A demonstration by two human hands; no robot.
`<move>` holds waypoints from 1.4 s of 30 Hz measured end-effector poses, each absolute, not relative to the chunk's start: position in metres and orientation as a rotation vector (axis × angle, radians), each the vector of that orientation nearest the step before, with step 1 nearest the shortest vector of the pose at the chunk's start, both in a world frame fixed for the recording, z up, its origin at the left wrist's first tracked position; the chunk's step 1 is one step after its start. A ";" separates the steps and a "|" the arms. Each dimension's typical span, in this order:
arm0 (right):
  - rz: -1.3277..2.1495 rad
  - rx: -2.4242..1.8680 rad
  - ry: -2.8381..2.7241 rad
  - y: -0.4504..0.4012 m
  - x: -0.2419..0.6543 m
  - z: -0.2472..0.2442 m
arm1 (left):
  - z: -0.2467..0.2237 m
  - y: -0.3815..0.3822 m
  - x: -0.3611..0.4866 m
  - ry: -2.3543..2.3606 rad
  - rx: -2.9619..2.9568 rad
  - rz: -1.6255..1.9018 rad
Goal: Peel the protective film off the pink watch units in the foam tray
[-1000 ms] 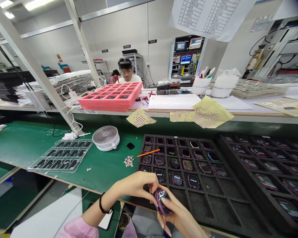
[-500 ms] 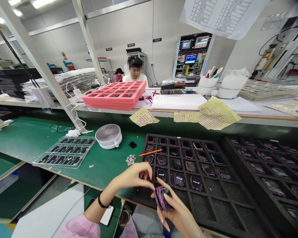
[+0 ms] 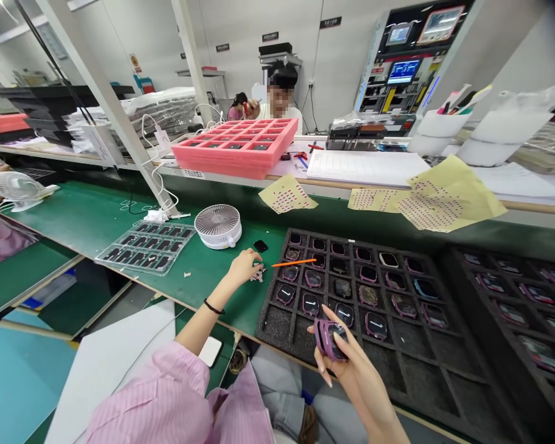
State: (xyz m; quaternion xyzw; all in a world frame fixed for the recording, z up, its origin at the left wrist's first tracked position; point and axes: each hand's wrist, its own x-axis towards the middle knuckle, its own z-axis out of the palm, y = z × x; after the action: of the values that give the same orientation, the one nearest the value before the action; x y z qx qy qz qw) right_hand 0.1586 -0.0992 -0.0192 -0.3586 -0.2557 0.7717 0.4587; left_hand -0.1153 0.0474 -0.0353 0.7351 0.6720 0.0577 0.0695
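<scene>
My right hand [image 3: 346, 357] is wrapped round a purple-framed watch case [image 3: 332, 340], above the front edge of the black foam tray [image 3: 277, 324]. My left hand [image 3: 245, 266] reaches over the green bench at a little pile of small pale parts [image 3: 258, 273], its fingers bent down over them; whether it has picked one up is too small to tell. Close beyond that hand lies a small black square piece [image 3: 260, 246]. An orange stick [image 3: 293, 263] rests across the tray's left side. Several dark watch faces [image 3: 376, 324] sit in the tray's compartments.
A white fan [image 3: 217, 226] and a clear tray of black parts [image 3: 147, 246] stand to the left. Another foam tray [image 3: 504, 280] is at the right. The shelf holds a pink foam tray [image 3: 235, 148] and papers. A person [image 3: 284, 102] sits behind it; another person's arm shows far left.
My left hand has left the watch case and moved away, up and left, to the small parts. My right hand still holds the case. The camera view has shifted.
</scene>
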 end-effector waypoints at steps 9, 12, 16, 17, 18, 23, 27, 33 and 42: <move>1.921 -0.866 -0.581 -0.093 0.153 -0.032 | -0.046 0.047 -0.115 1.792 2.628 -0.089; 1.920 -0.865 -0.570 -0.092 0.152 -0.032 | -0.052 0.047 -0.116 1.765 2.703 -0.115; 1.934 -0.857 -0.539 -0.093 0.153 -0.030 | -0.055 0.049 -0.121 1.767 2.770 -0.081; 1.934 -0.850 -0.531 -0.092 0.153 -0.030 | -0.053 0.049 -0.123 1.778 2.780 -0.072; 1.932 -0.841 -0.524 -0.091 0.153 -0.031 | -0.049 0.048 -0.125 1.796 2.789 -0.042; 1.929 -0.751 -0.513 -0.078 0.156 -0.029 | -0.006 0.025 -0.114 1.565 2.873 0.772; 1.979 -0.672 -0.523 -0.066 0.156 -0.014 | 0.038 -0.009 -0.076 0.961 2.905 1.129; 2.120 -0.594 -0.539 -0.060 0.158 0.013 | 0.066 -0.030 -0.037 0.481 3.071 1.118; 2.179 -0.563 -0.581 -0.066 0.159 0.015 | 0.058 -0.026 -0.036 0.373 3.176 0.905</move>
State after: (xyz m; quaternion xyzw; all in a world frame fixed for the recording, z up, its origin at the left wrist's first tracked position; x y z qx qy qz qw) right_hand 0.1585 -0.0663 0.0145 -0.2223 -0.2294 0.8604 0.3972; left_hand -0.0360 -0.0263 0.0581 0.9517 0.1117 0.2711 -0.0906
